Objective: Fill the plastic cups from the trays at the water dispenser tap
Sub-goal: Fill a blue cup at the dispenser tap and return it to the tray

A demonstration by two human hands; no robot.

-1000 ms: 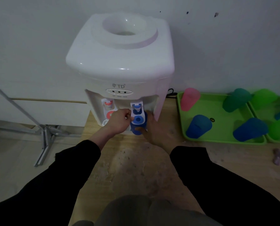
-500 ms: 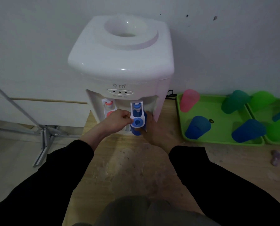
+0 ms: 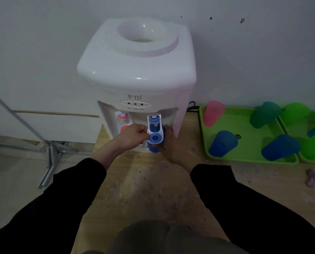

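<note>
**Item 1, far left.** Grey metal stand (image 3: 50,153), feet splayed on the floor. It has no part in the job.

**Item 2.** White plastic countertop water dispenser (image 3: 136,70), backed to the wall on the pale wooden worktop (image 3: 143,189). Its red-capped tap (image 3: 123,118) is untouched.

**Item 3.** Left hand (image 3: 132,137), fingers curled and pinching the blue-and-white tap lever (image 3: 154,131) at its left edge. I judge this is to work the lever, though I see no stream.

**Item 4.** Blue plastic cup (image 3: 155,148), directly beneath that lever and largely hidden by it, placed to catch the flow. I cannot tell its fill level.

**Item 5.** Right hand (image 3: 176,149), fingers wrapped round the cup from the right, steadying it under the spout.

**Item 6.** Green plastic tray (image 3: 252,160), just right of the dispenser, presumably for short reaches. It holds a pink cup (image 3: 212,114), a dark green cup (image 3: 264,114) and two blue ones, not yet taken.

**Item 7, right edge.** Second green tray (image 3: 312,160), cut off by the frame, with more cups.
</note>
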